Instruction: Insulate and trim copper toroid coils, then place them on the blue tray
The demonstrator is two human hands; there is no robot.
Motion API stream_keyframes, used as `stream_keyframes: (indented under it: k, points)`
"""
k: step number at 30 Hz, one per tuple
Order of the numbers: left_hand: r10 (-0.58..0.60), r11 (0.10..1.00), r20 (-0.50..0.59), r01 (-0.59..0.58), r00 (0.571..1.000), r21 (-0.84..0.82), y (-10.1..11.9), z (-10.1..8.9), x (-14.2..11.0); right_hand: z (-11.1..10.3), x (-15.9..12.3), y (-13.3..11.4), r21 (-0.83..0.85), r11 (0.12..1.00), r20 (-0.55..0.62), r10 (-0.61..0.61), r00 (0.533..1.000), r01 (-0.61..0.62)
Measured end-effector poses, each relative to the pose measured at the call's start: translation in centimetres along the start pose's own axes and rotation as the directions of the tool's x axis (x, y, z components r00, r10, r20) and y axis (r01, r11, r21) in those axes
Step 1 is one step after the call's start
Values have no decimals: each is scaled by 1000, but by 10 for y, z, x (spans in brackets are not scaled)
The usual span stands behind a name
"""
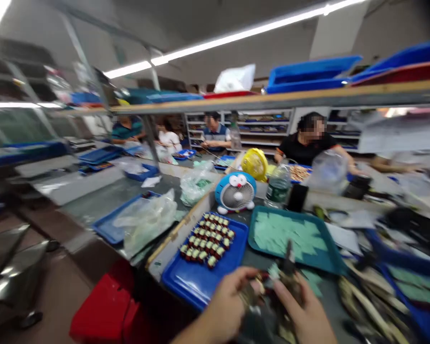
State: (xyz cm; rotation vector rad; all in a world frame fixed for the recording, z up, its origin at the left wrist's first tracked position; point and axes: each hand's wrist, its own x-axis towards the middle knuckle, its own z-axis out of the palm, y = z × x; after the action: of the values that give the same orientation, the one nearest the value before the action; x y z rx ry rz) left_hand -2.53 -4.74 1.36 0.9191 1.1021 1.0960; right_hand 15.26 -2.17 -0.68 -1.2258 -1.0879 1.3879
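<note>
Low in the middle of the view, my left hand (232, 298) pinches a small dark-red piece (263, 282), partly hidden by the fingers. My right hand (304, 303) is closed round a pointed metal tool (289, 255), blurred; whether it is pliers or scissors I cannot tell. A pale green scrap (273, 271) shows between the two hands. Just beyond my left hand lies a blue tray (200, 282) with rows of small dark-red and cream pieces (208, 239). Past my right hand is a teal tray (331, 253) holding pale green sheets (286, 231).
A blue cartoon-faced fan (236, 192) and a plastic bottle (277, 186) stand behind the trays. Plastic bags (150, 220) lie to the left, a red bin (103, 306) below. Tools and strips (372, 306) crowd the right. Several people sit across the benches under a shelf (236, 102).
</note>
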Motion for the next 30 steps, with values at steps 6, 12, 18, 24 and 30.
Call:
stream_keyframes:
  k: [6,12,18,24,30]
  points:
    - [-45,993,53,50,998,-105,17,-6,26,17,20,-8,221,973,50,51,997,-61]
    - [-27,999,62,25,998,37,16,-3,38,12,26,-3,174,985,22,15,1000,-19]
    - [30,969,106,-55,994,239,18,2,47,6,29,-5,-5,999,8,-41,999,41]
    - [58,938,123,-96,991,333,18,4,47,2,28,4,-65,997,3,-40,999,41]
    - [15,979,157,-46,988,197,13,0,49,-11,28,-2,-53,999,128,-1,992,8]
